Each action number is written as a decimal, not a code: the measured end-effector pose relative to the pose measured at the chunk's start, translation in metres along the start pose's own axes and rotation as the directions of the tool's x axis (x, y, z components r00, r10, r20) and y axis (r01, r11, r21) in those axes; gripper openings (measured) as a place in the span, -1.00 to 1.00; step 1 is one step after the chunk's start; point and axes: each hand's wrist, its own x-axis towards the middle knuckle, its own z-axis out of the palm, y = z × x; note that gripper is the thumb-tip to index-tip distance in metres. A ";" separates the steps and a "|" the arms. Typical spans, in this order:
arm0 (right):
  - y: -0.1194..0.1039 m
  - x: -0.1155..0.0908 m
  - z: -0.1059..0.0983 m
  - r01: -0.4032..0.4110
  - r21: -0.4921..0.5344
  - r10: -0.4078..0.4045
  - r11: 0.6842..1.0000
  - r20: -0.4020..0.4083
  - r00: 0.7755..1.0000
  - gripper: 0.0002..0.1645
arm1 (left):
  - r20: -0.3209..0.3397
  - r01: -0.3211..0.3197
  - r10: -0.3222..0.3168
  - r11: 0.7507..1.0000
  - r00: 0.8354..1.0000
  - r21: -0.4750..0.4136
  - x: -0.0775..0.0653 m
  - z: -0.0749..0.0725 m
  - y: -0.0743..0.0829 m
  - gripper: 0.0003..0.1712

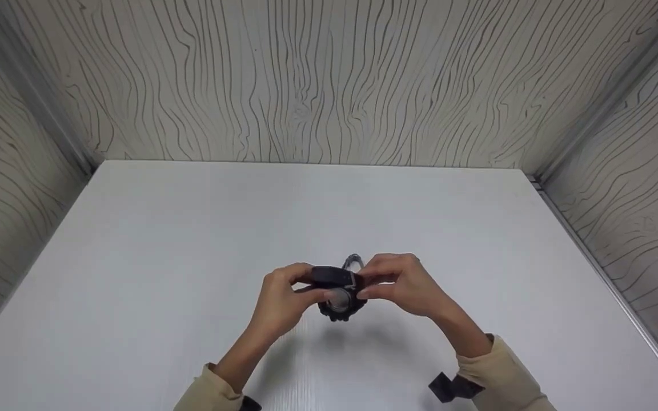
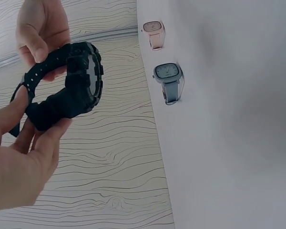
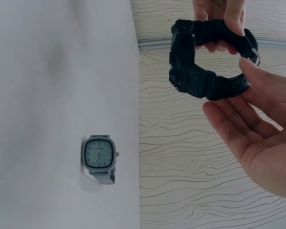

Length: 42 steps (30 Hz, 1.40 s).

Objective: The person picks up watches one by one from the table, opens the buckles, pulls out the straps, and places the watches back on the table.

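Observation:
A chunky black wristwatch [image 1: 333, 277] is held above the table between both hands, its strap closed into a loop. My left hand [image 1: 280, 299] pinches one side of the strap between thumb and fingers. On the opposite side, my right hand [image 1: 406, 285] grips the strap likewise. The left wrist view shows the black watch [image 2: 76, 90] side-on, with holes along its strap. A metal buckle [image 3: 256, 56] shows near the right thumb in the right wrist view. Beyond the hands, a grey-blue watch [image 2: 167, 71] and a pink watch [image 2: 153, 27] lie on the table.
The white table [image 1: 163, 245] is enclosed by wood-grain patterned panels [image 1: 306, 85] at the back and both sides. In the right wrist view, the grey-blue watch [image 3: 99, 153] lies face toward the camera. A dark strap piece [image 1: 454, 388] hangs by the right sleeve.

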 end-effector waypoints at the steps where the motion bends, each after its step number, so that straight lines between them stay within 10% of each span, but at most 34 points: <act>1: 0.001 -0.001 -0.001 -0.003 0.016 0.003 1.000 0.004 1.000 -0.77 | 0.000 0.005 -0.005 1.000 1.000 -0.009 0.000 0.000 0.000 -0.74; 16: 0.000 -0.001 -0.001 -0.124 0.049 0.120 0.991 0.073 0.990 -0.73 | 0.011 0.024 -0.024 0.999 1.000 0.025 0.000 0.002 0.001 -0.74; 33: -0.031 0.004 0.007 0.078 -0.112 -0.080 0.991 -0.015 0.997 -0.82 | 0.043 -0.007 0.007 1.000 0.999 -0.004 0.001 0.003 0.006 -0.77; 42: 0.001 -0.001 -0.004 0.159 -0.060 -0.154 0.985 0.084 0.985 -0.77 | 0.060 -0.004 0.003 1.000 0.998 0.005 0.002 0.001 0.002 -0.77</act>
